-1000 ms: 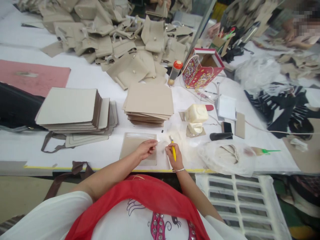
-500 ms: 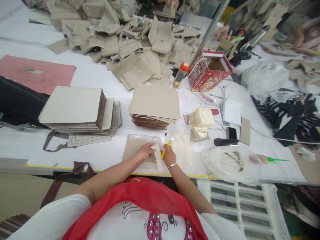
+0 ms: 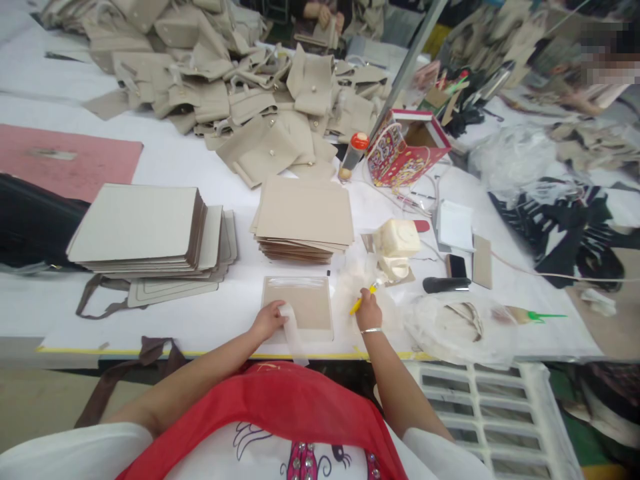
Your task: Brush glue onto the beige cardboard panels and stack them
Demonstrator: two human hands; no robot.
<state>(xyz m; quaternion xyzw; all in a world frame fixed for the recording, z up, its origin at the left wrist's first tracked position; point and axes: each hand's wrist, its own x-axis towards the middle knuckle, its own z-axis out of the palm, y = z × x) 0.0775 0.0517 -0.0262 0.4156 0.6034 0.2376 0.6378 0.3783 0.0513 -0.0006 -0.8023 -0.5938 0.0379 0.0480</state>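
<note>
My left hand [image 3: 269, 321] pinches the upper end of a thin pale strip [image 3: 295, 340], which hangs down past the table's front edge. Right behind it lies a flat beige panel [image 3: 310, 305], with a whitish glossy band along its far edge. My right hand [image 3: 369, 312] is closed round a brush with a yellow handle [image 3: 357, 306]; its bristle end points toward the cream-coloured container [image 3: 397, 238]. A stack of beige panels [image 3: 306, 210] stands beyond the flat one. To the left is a taller stack of grey panels [image 3: 137, 223].
Beige bag pieces [image 3: 273, 150] are heaped at the back. A red paper bag [image 3: 407, 150], a red-capped bottle [image 3: 354, 157], a phone [image 3: 456, 266] and a plastic bag [image 3: 457, 327] lie to the right. Another person's hands [image 3: 325, 15] show at the top.
My hands have moved apart: the right, with the brush, went right toward the container. My left hand drew the strip leftward, baring more of the flat panel. The whole view has shifted slightly.
</note>
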